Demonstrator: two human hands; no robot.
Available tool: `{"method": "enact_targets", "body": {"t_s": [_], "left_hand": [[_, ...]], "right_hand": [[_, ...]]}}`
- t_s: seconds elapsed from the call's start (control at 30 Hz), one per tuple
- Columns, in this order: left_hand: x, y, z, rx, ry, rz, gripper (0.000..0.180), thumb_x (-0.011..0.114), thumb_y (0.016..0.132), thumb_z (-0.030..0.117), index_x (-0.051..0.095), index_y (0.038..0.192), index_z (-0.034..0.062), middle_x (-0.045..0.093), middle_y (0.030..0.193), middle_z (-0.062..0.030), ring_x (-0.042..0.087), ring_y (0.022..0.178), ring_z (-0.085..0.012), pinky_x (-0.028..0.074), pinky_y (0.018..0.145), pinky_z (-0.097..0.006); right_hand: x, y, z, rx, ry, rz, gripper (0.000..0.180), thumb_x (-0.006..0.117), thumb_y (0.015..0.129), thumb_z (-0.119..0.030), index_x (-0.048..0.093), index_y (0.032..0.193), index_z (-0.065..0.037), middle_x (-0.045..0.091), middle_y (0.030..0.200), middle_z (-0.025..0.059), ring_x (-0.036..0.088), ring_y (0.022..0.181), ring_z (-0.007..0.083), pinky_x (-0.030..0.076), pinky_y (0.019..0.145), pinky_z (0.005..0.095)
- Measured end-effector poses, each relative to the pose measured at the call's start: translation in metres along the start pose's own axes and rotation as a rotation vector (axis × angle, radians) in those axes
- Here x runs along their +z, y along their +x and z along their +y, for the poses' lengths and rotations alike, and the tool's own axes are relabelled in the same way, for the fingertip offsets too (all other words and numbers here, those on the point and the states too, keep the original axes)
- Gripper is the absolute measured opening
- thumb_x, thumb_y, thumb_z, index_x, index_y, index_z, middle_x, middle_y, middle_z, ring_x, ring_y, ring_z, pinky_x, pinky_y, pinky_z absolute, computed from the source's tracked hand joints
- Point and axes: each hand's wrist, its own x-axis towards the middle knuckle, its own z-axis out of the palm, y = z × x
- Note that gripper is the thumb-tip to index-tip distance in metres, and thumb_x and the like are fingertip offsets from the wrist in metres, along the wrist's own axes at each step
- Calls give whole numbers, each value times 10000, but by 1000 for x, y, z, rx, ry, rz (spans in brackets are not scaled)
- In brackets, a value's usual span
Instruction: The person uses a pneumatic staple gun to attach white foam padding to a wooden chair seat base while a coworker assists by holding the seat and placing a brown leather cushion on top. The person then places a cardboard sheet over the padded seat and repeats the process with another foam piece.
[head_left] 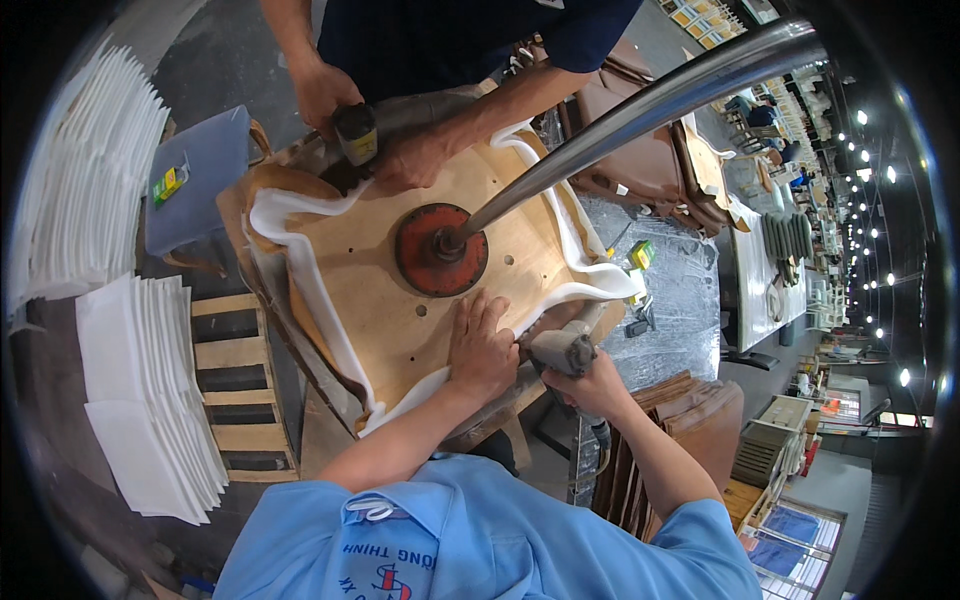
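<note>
Two people stapling cover onto plywood seat base [400, 300].
L hand [482, 350] flat, unclenched, pressing white foam edge [400, 400]; R hand [590, 385] clenched on pneumatic stapler [565, 352], nose hidden. Co-worker's hands [410, 160] opposite; worktop mostly covered.

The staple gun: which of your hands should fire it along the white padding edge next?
Probably the right hand: its fingers wrap the staple gun, nose at the white padding. The left hand lies flat on the wooden seat board.
</note>
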Motion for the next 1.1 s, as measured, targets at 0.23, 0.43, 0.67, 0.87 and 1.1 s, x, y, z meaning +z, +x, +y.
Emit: {"method": "enact_targets", "body": {"t_s": [0.23,0.43,0.67,0.87,1.1], "left_hand": [[-4,-2,2,-40,-12,-22,159,781,908,189,800,951,38,525,1600,-151,294,1647,-401,138,1364,-618],[-22,-9,4,25,35,-94,184,819,899,204,792,948,29,511,1603,-176,295,1635,-438,143,1357,-646],[-18,-7,-3,7,8,-46,264,801,891,223,821,1035,3,510,1596,-163,294,1635,-428,142,1367,-618],[-8,-8,-6,-2,-34,37,163,792,884,188,791,893,24,530,1585,-172,317,1631,-427,163,1354,-627],[-12,-11,-6,11,-20,-12,180,788,904,191,764,931,14,474,1633,-200,257,1655,-447,147,1356,-640]], "right_hand": [[7,13,1,-196,-111,45,439,869,941,-195,724,1322,-32,748,874,57,682,645,147,571,629,335],[11,23,26,-426,-165,152,476,874,934,-192,711,1356,-46,757,898,60,695,659,149,584,637,339],[5,0,0,-34,-50,22,450,855,953,-186,718,1359,-50,738,869,45,667,640,138,564,615,328],[12,-2,-5,-5,-41,-6,471,854,956,-178,713,1388,-55,746,904,57,665,651,141,564,624,329],[25,8,-2,-319,-140,111,488,869,940,-194,713,1379,-47,799,1102,141,768,985,244,608,903,401]]}}
